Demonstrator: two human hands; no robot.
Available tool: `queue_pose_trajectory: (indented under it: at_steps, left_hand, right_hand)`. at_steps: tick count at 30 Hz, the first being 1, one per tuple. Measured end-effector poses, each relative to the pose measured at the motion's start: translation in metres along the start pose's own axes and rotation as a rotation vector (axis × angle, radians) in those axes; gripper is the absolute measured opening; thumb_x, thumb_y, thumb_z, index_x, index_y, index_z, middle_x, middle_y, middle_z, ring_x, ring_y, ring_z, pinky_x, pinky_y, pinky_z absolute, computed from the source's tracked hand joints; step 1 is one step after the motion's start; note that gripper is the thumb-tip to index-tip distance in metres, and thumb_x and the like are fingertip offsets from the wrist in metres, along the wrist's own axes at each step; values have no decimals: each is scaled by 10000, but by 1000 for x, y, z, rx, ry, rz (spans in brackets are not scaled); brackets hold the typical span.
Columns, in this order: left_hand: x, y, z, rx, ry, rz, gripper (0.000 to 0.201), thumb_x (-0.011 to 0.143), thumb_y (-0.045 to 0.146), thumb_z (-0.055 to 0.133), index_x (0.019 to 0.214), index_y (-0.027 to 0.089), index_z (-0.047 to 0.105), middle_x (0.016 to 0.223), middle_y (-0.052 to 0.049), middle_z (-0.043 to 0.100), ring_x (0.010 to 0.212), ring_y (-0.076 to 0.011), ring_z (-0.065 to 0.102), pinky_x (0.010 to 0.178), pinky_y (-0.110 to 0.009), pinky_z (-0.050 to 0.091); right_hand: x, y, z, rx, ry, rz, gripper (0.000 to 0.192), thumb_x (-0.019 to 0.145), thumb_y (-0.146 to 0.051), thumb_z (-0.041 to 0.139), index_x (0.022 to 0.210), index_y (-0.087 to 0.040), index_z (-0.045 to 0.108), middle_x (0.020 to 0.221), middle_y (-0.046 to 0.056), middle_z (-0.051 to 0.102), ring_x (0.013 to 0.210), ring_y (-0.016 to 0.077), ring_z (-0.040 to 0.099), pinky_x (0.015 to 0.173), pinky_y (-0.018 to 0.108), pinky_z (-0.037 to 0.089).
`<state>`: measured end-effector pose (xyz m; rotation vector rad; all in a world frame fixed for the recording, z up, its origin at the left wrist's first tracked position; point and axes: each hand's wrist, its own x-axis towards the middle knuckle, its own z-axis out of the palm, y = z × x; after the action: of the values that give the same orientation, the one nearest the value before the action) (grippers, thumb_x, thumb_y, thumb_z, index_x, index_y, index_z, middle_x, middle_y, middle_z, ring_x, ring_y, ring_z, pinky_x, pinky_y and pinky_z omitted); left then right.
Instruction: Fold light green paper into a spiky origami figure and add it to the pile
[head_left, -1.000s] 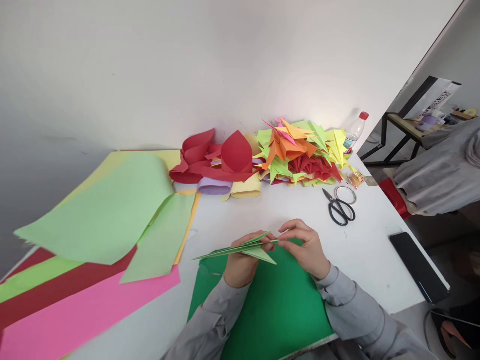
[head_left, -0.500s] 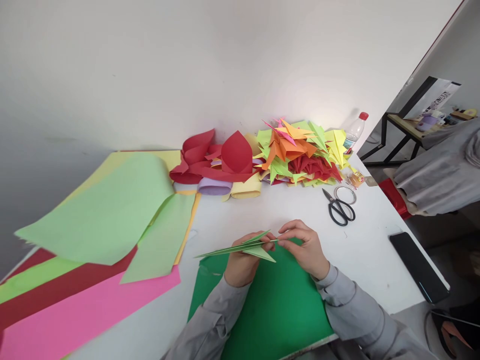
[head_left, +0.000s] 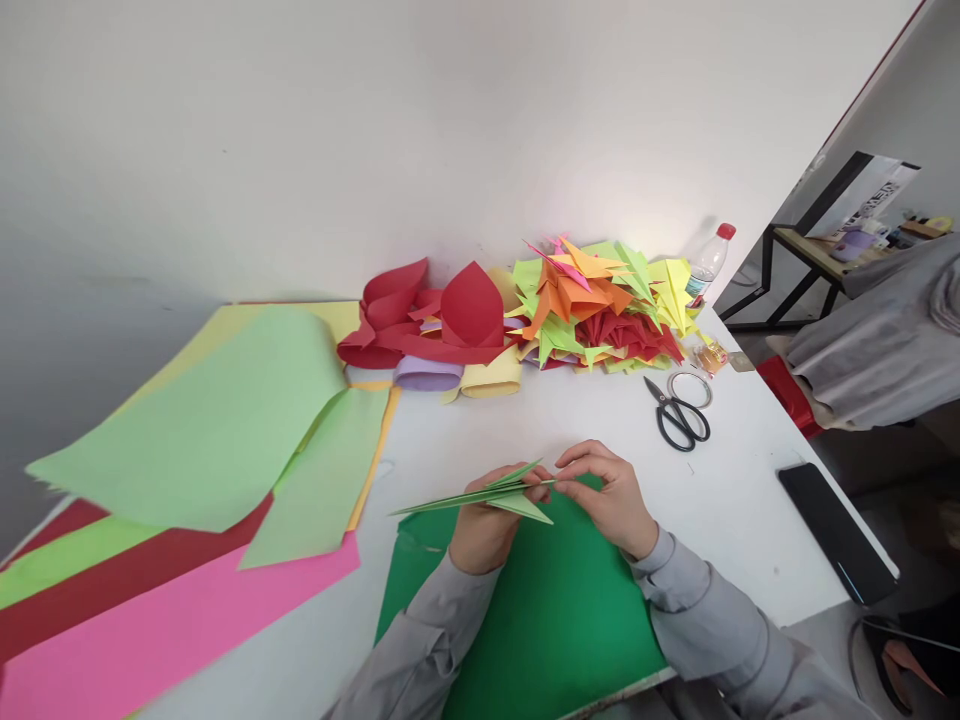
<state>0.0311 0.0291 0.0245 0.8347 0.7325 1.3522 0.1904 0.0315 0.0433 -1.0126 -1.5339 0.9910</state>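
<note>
White table (head_left: 570, 420) against a pale wall carries the work. Between the fingertips, above a dark green sheet (head_left: 555, 610), hangs a slim, pointed folded green paper (head_left: 480, 495); the left hand (head_left: 484, 530) grips its middle and the right hand (head_left: 611, 500) pinches its tip. Beyond the fingers lie scissors (head_left: 679, 420) and a pile of folded papers (head_left: 600, 305).

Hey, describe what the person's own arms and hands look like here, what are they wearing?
Both arms wear long grey sleeves of soft, creased cloth with buttoned-looking cuffs at the wrists. The left hand and right hand are bare: no gloves. No rings, watch or markings show in this view.
</note>
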Motion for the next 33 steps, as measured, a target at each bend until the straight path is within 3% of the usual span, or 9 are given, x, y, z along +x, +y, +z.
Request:
queue_pose_trajectory:
  at_steps: [9, 19, 25, 33]
  left_hand:
    - [-1, 1, 1, 21, 30, -34, 142, 545, 195, 854, 622, 180, 735, 708, -40, 706, 557, -148, 614, 510, -265, 512]
    - [0, 3, 4, 45, 28, -31, 155, 533, 220, 859, 609, 180, 730, 670, -37, 689, 546, -147, 587, 504, -278, 498]
    - [2, 6, -2, -13, 52, -52, 179, 531, 239, 872, 618, 176, 729, 684, -39, 683, 551, -152, 612, 510, -276, 499]
    - [2, 7, 0, -51, 69, -86, 210, 500, 221, 889, 611, 162, 721, 668, -25, 674, 543, -141, 612, 513, -269, 502]
  right_hand:
    - [2, -1, 0, -7, -39, -91, 138, 838, -328, 673, 734, -241, 696, 790, 32, 689, 819, 186, 619, 788, 351, 488]
    - [1, -2, 2, -98, -24, -88, 173, 856, -361, 643, 738, -240, 677, 756, 35, 688, 787, 184, 615, 761, 344, 498]
    - [1, -5, 0, -89, 22, -49, 81, 798, -308, 701, 821, -231, 692, 837, 46, 697, 847, 190, 632, 798, 340, 510]
    - [1, -5, -1, -31, 5, -58, 142, 823, -307, 677, 705, -228, 663, 761, 37, 676, 798, 183, 624, 772, 338, 504]
